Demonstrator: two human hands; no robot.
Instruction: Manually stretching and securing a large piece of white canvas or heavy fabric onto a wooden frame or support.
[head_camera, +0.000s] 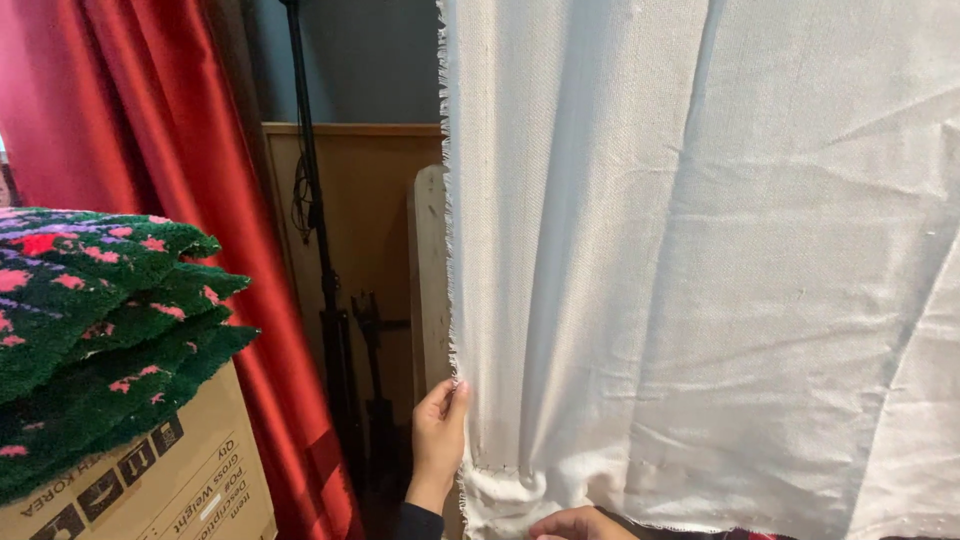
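Cream cloth hangs mostly loose; left hand pinches its frayed edge, right hand grips the bunched bottom corner.

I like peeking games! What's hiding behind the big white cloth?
Past the white cloth's frayed left edge, a pale wooden board peeks out, with a brown panel behind it. Whatever else sits behind the cloth is covered.

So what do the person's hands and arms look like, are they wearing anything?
Both hands are bare: no gloves or rings show. The left hand comes out of a dark sleeve that ends at the wrist. Only the top of the right hand peeks in at the bottom edge, so its sleeve cannot be seen.
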